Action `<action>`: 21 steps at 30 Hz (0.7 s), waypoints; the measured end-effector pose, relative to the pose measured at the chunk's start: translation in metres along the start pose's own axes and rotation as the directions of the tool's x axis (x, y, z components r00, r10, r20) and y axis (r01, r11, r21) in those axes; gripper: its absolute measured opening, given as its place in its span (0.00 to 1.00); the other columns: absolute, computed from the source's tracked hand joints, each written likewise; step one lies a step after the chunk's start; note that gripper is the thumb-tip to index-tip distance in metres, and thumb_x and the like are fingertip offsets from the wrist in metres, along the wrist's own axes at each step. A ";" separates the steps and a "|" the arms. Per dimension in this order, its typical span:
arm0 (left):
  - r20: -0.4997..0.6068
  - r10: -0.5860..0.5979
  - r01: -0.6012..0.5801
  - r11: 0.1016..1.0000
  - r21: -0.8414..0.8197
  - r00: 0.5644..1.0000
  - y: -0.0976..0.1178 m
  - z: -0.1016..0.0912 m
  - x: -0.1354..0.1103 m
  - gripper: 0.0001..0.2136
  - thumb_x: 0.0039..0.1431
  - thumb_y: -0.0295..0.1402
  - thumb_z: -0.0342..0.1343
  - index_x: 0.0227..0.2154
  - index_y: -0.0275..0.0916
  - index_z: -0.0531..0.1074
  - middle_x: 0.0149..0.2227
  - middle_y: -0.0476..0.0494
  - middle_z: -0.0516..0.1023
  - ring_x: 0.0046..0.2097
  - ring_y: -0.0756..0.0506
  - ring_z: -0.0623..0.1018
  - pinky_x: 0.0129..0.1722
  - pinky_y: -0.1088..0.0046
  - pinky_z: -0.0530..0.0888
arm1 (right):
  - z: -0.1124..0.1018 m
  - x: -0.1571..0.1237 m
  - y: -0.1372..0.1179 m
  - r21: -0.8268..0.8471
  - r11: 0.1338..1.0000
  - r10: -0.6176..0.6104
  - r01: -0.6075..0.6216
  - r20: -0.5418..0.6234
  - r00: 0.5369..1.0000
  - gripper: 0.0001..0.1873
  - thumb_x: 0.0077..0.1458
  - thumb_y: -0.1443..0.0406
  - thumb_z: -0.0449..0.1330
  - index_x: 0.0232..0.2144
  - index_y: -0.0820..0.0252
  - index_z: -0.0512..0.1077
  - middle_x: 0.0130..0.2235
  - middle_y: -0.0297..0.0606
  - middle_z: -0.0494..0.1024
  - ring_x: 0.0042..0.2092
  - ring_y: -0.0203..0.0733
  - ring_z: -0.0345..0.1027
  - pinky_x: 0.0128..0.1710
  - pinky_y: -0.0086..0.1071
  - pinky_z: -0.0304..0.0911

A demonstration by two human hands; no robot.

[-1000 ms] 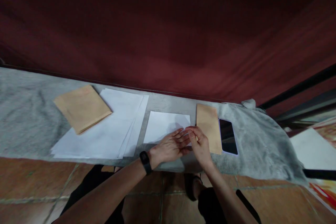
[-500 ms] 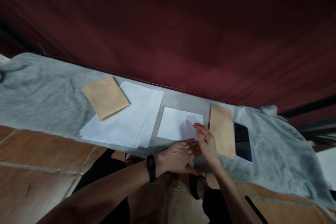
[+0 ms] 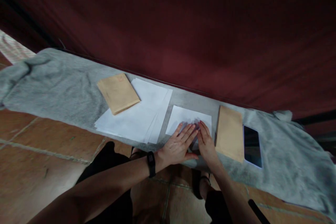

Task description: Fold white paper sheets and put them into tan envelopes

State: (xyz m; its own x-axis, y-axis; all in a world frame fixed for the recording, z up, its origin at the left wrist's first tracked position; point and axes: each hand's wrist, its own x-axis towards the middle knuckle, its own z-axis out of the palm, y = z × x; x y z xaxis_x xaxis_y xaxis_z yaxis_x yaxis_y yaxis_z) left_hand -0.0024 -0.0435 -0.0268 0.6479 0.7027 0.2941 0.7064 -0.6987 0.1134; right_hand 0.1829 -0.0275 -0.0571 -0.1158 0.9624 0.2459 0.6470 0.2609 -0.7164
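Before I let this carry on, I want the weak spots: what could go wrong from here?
The small white sheet lies under the fingers of the left hand and right hand; uneven pressure might shift or crease it.

The loose stack of larger sheets lies close to the near edge of the grey cloth, so a brush could send some over.

Left hand [image 3: 177, 147] lies palm-down, fingers [image 3: 186, 133] extended — right hand [image 3: 207, 144] alongside, perhaps touching it.
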 end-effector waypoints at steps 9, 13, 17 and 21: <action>0.053 -0.115 0.118 0.992 -0.054 0.992 -0.004 0.010 -0.010 0.44 0.62 0.63 0.38 0.69 0.31 0.51 0.71 0.29 0.51 0.72 0.35 0.50 0.69 0.48 0.45 | 0.008 -0.014 0.000 -0.504 0.826 -0.194 0.253 0.168 0.967 0.32 0.71 0.62 0.40 0.72 0.63 0.36 0.72 0.48 0.47 0.72 0.49 0.39 0.69 0.53 0.47; 0.062 -0.184 0.187 0.981 -0.054 0.981 -0.006 0.009 -0.012 0.43 0.62 0.63 0.39 0.69 0.35 0.52 0.71 0.30 0.52 0.72 0.35 0.51 0.69 0.47 0.46 | 0.009 -0.016 0.000 -0.574 0.792 -0.172 0.210 0.120 0.978 0.35 0.71 0.59 0.41 0.71 0.65 0.32 0.73 0.50 0.44 0.72 0.51 0.39 0.68 0.52 0.48; 0.055 -0.246 0.249 0.968 -0.042 0.968 -0.009 0.009 -0.013 0.43 0.61 0.63 0.40 0.69 0.35 0.52 0.71 0.29 0.51 0.72 0.34 0.50 0.69 0.48 0.47 | 0.012 -0.019 0.000 -0.596 0.789 -0.149 0.151 0.053 0.987 0.36 0.71 0.58 0.42 0.71 0.67 0.30 0.72 0.54 0.45 0.72 0.52 0.41 0.68 0.52 0.48; 0.056 -0.300 0.301 0.954 -0.007 0.952 -0.010 0.007 -0.014 0.45 0.60 0.63 0.44 0.68 0.31 0.52 0.71 0.26 0.50 0.72 0.33 0.50 0.69 0.50 0.50 | 0.013 -0.020 0.000 -0.603 0.791 -0.126 0.104 0.007 0.992 0.37 0.71 0.57 0.43 0.71 0.67 0.31 0.71 0.56 0.48 0.71 0.54 0.44 0.67 0.53 0.50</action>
State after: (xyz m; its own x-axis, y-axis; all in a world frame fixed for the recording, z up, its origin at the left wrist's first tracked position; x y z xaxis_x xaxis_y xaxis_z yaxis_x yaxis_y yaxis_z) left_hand -0.0165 -0.0452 -0.0384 0.4210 0.8863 0.1929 0.8666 -0.4558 0.2032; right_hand 0.1753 -0.0454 -0.0710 -0.2013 0.9223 0.3299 0.9541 0.2608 -0.1471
